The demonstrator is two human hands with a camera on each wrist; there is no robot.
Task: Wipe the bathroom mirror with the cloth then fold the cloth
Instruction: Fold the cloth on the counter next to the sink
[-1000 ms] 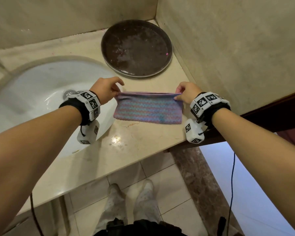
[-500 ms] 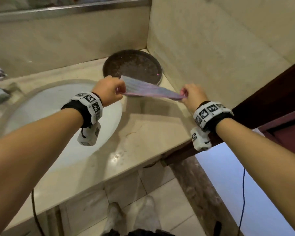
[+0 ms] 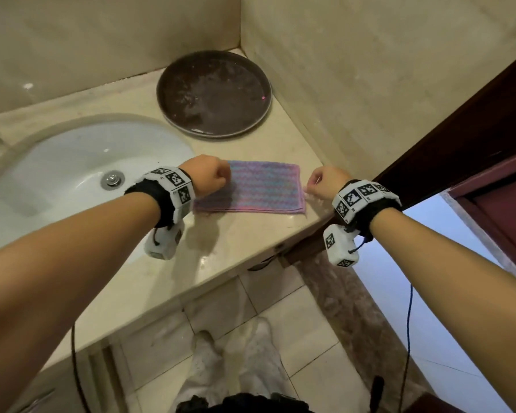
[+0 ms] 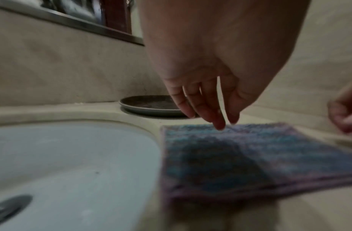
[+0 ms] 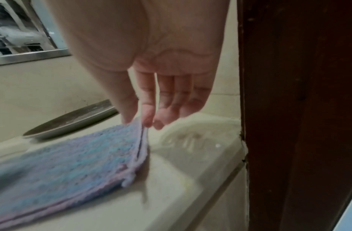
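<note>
The pink-and-blue striped cloth (image 3: 262, 186) lies folded in flat layers on the beige counter (image 3: 236, 242), right of the sink. My left hand (image 3: 209, 174) hovers over its left end; in the left wrist view its fingers (image 4: 220, 125) hang loosely just above the cloth's (image 4: 250, 156) far corner and hold nothing. My right hand (image 3: 322, 181) is at the right end; the right wrist view shows its thumb and forefinger (image 5: 138, 122) pinching the raised edge of the cloth (image 5: 72, 156). The mirror (image 4: 72, 9) shows only as a framed strip above the backsplash.
A round dark plate (image 3: 213, 93) sits in the back corner of the counter, just beyond the cloth. The white sink (image 3: 57, 174) lies to the left. A dark wooden door frame (image 3: 459, 129) stands close on the right, at the counter's end.
Half a second ago the cloth hung stretched in the air between both hands. It now lies flat on the counter, and my left hand has let go of it.
</note>
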